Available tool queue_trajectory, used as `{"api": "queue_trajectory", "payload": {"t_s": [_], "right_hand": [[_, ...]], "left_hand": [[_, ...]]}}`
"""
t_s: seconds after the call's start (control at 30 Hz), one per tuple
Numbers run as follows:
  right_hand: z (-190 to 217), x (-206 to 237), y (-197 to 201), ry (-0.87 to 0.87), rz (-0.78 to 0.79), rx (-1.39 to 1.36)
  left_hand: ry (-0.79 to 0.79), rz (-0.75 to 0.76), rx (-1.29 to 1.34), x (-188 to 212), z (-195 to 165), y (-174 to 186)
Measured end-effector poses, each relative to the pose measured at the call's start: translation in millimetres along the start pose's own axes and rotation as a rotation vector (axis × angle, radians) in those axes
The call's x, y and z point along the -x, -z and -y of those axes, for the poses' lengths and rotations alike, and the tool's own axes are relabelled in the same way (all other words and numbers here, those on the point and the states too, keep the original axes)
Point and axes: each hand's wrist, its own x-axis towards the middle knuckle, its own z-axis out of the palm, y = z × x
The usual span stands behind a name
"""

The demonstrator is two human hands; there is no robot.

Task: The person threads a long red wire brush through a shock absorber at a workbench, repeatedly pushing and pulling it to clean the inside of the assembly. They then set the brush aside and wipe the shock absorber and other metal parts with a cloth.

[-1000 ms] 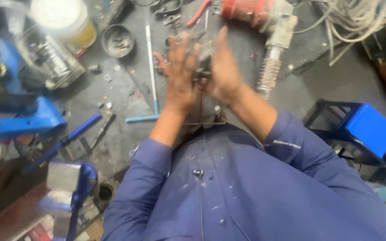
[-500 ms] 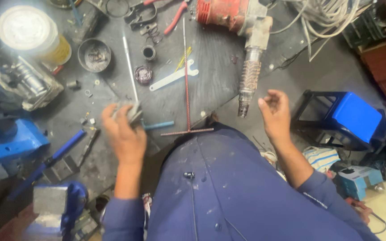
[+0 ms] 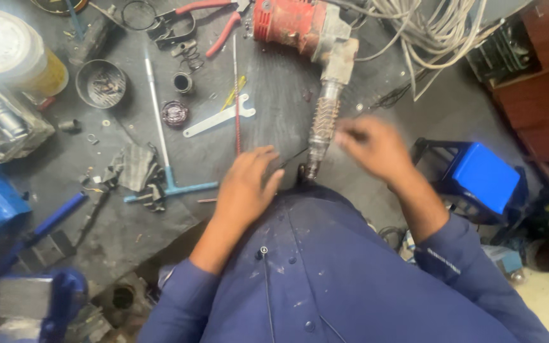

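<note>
Resting palm-down at the near edge of the dark workbench (image 3: 128, 235), the left hand (image 3: 246, 187) lies with fingers loosely spread, gripping nothing that can be seen; its fingertips sit close to a thin red rod (image 3: 236, 95) that runs away across the bench. The right hand (image 3: 373, 147) is blurred, held just beside the ribbed metal nose of the red power drill (image 3: 316, 57); whether it is open or closing on anything cannot be told. The drill lies on its side, body toward the far edge, nose pointing at the person's blue shirt (image 3: 325, 279), between the two hands.

Judgement: the step in hand appears to be a reach for the drill's front end, with neither hand yet committed to a grip. The next move would call for a firm hold on the ribbed nose, with the other hand steadying the body, since the tool looks heavy and lies near the bench edge.

Also noted to the left: a flat white wrench (image 3: 218, 118), a blue-handled T-bar tool (image 3: 163, 136), red-handled pliers (image 3: 214, 25), a small round tin (image 3: 101, 82), a crumpled rag (image 3: 133, 168). Grey cables (image 3: 427, 32) are heaped at the far right; a blue stool (image 3: 481, 178) stands beside the bench.
</note>
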Motion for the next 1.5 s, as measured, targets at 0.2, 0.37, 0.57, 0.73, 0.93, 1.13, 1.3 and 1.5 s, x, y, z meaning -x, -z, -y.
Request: {"api": "queue_trajectory", "payload": {"t_s": [0.2, 0.37, 0.57, 0.73, 0.93, 1.13, 1.3, 1.5], "right_hand": [[-14, -137, 48, 0.510, -0.242, 0.122], [-32, -212, 32, 0.565, -0.127, 0.376], [-60, -227, 33, 0.590, -0.108, 0.387], [-68, -238, 38, 0.606, -0.105, 0.353], [-80, -248, 34, 0.545, -0.063, 0.333], [-91, -254, 25, 0.569, -0.074, 0.346], [-91, -257, 22, 0.593, -0.118, 0.347], [-92, -256, 20, 0.575, -0.075, 0.333]], "left_hand": [[0.106, -0.001, -0.232, -79, -61, -96], [0.280, -0.081, -0.451, -129, -76, -162], [0.377, -0.096, -0.444, -142, -69, -191], [0.375, -0.102, -0.453, -153, -80, -188], [0.473, 0.022, -0.444, -156, -89, -179], [0.490, 0.043, -0.432, -157, -84, -174], [0.530, 0.083, -0.355, -153, -81, -170], [0.539, 0.087, -0.318, -144, -79, -170]]}}
